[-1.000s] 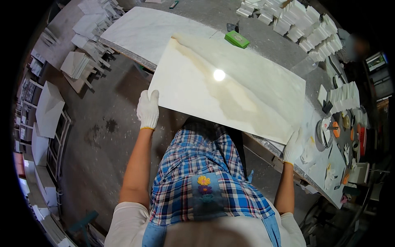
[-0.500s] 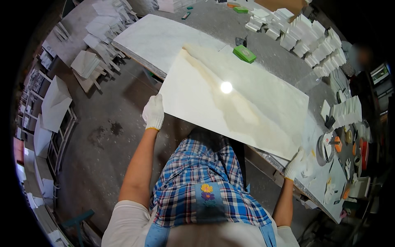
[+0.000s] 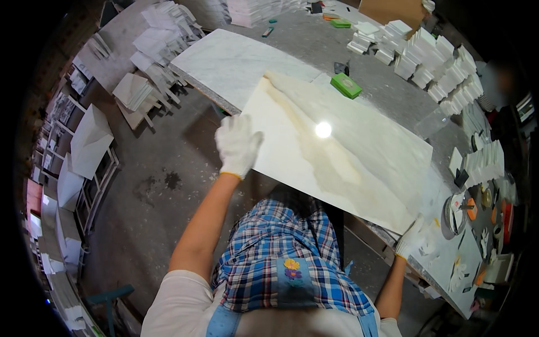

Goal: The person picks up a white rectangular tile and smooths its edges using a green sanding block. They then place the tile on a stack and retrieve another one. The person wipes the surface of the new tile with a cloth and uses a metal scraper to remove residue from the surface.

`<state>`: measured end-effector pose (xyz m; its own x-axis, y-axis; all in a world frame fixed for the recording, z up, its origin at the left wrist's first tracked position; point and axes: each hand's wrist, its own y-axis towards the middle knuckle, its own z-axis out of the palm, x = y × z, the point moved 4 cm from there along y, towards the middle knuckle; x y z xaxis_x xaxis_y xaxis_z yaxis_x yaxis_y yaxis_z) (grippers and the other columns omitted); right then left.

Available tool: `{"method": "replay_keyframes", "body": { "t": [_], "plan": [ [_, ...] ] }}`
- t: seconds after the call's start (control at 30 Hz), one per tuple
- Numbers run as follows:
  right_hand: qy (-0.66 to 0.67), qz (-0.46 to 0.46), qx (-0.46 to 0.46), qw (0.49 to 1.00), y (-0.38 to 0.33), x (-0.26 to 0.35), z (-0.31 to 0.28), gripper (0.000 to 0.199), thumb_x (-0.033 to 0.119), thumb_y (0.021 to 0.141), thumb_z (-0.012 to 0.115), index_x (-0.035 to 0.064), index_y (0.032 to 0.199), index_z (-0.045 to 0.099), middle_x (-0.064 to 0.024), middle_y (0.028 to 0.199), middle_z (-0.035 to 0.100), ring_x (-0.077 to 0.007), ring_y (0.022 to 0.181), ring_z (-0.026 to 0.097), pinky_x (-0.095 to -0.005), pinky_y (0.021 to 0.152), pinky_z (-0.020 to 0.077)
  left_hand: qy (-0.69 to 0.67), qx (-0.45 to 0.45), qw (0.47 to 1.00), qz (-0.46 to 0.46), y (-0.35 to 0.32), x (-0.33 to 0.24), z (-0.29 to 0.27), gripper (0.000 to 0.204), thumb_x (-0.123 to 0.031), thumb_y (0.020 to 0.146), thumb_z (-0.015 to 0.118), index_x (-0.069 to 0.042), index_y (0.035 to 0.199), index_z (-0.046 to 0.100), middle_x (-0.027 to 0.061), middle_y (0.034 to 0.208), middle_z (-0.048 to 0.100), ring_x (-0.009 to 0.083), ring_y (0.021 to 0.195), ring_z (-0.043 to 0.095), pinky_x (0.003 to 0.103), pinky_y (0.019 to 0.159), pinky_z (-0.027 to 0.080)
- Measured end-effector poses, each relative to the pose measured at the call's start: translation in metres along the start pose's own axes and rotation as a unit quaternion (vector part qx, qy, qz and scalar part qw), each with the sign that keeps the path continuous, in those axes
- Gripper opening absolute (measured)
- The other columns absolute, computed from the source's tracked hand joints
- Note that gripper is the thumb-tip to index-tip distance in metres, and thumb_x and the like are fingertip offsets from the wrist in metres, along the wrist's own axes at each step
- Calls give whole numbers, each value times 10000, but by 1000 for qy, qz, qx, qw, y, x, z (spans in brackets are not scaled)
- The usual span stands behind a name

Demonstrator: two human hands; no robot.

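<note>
A glossy white marble slab [image 3: 292, 151] with beige and grey veining lies at a slant over the worktable [image 3: 255, 49], its near edge hanging past the table's edge. Beside its left end my left hand [image 3: 238, 145], in a white knit glove, is open with the fingers stretched out and the thumb over the slab's edge. At the slab's near right corner my right hand [image 3: 409, 241], also gloved, grips the edge; its fingertips are partly hidden. A bright lamp reflection shows on the slab's surface.
A green box [image 3: 346, 85] sits just beyond the slab. Stacked white tile pieces [image 3: 418, 53] line the table's far right. A round tin [image 3: 453, 213] and loose gloves [image 3: 457, 274] lie to the right. Leaning slabs [image 3: 91, 141] stand on a rack at left.
My left hand has loosened from the slab's left corner and moved up along its left edge, fingers opening. My right hand stays at the near right corner. The view has shifted slightly.
</note>
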<state>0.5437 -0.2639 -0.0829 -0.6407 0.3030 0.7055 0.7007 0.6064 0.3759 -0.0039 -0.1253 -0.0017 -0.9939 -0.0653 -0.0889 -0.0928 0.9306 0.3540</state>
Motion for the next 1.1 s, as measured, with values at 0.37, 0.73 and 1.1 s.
{"method": "replay_keyframes", "body": {
  "t": [0.37, 0.73, 1.1],
  "plan": [
    [-52, -13, 42, 998, -2, 14, -3, 386, 254, 1028, 513, -71, 1171, 666, -207, 1143, 693, -291, 1018, 648, -347, 935, 484, -79, -4, 975, 207, 69, -102, 56, 733, -532, 895, 561, 10, 1383, 483, 211, 1441, 476, 385, 1346, 376, 548, 1091, 270],
    [-77, -38, 33, 996, -2, 15, -1, 367, 225, 1024, 515, -80, 1150, 674, -229, 1135, 688, -311, 986, 647, -374, 925, 488, -64, -7, 993, 95, 93, -83, 67, 723, -516, 889, 579, 20, 1366, 487, 222, 1392, 492, 385, 1310, 396, 543, 1056, 307],
    [-105, -89, 17, 990, 0, 15, -2, 389, 265, 1026, 508, -64, 1162, 665, -213, 1113, 695, -312, 964, 649, -386, 898, 495, -187, 8, 956, 225, -13, -158, 30, 761, -473, 809, 650, 73, 1318, 501, 267, 1337, 495, 412, 1272, 416, 539, 1088, 298]
  ]
}}
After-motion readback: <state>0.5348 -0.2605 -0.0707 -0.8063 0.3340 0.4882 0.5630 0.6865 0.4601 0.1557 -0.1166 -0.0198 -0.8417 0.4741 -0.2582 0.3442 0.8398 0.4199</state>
